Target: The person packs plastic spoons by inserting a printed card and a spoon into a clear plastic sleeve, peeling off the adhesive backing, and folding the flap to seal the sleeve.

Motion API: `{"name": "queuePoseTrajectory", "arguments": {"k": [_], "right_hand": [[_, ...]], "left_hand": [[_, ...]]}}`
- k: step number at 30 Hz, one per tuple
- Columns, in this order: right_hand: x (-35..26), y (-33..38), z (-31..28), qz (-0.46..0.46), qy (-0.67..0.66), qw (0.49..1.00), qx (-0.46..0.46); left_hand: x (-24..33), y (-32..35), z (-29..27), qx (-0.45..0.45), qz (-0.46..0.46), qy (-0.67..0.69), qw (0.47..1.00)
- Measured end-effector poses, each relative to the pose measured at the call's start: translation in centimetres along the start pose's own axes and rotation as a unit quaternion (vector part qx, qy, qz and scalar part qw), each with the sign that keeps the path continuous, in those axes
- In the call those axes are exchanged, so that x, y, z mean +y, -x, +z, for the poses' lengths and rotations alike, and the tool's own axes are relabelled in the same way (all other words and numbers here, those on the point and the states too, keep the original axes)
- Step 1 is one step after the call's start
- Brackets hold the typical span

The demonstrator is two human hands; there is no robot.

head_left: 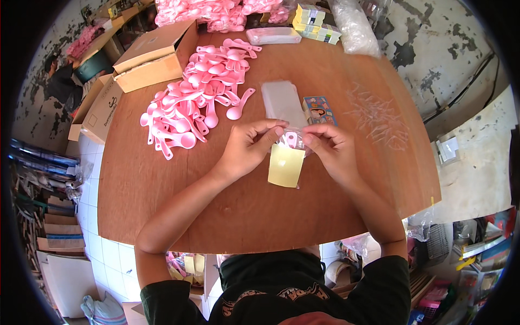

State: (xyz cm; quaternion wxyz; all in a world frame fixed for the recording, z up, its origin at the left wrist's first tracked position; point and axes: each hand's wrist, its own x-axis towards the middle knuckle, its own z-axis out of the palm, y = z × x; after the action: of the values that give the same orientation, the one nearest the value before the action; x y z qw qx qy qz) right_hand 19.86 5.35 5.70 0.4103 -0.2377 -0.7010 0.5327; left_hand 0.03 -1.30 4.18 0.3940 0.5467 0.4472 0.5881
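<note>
Between both hands, over the middle of the wooden table (179, 211), is a small clear plastic bag (281, 139). My left hand (250, 145) pinches its upper left edge between thumb and forefinger. Its upper right edge is pinched by my right hand (335, 151). Through the film show a pale yellow card (286, 167) and, above it, part of a pink spoon (293, 139); the rest of the spoon is hidden. Just beyond my fingers lie a stack of clear bags (283, 100) and some blue printed cards (320, 110).
Pink scoop-like spoons (203, 89) are heaped at the left, with a single spoon (241, 104) beside them. Thin clear strips (379, 116) lie scattered at the right. A cardboard box (157, 54), bundled card stacks (315, 26) and a plastic roll (355, 27) stand along the far edge.
</note>
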Motion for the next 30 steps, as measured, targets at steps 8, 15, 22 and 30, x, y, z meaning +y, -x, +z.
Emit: {"name": "queuePoseTrajectory", "arguments": {"k": [8, 15, 22, 30], "right_hand": [[1.1, -0.2, -0.7, -0.006, -0.047, 0.999, 0.007], [1.7, -0.6, -1.8, -0.076, 0.022, 0.996, -0.045], [2.0, -0.8, -1.8, -0.074, 0.046, 0.994, -0.068], [1.1, -0.3, -1.2, -0.015, -0.068, 0.994, -0.08]], "left_hand": [[-0.5, -0.3, -0.5, -0.025, 0.022, 0.008, 0.999], [-1.0, -0.6, -1.5, -0.078, 0.076, -0.017, 0.994], [-1.1, -0.5, -1.9, -0.094, 0.028, 0.015, 0.995], [-0.9, -0.5, -2.2, -0.105, -0.004, -0.045, 0.993]]}}
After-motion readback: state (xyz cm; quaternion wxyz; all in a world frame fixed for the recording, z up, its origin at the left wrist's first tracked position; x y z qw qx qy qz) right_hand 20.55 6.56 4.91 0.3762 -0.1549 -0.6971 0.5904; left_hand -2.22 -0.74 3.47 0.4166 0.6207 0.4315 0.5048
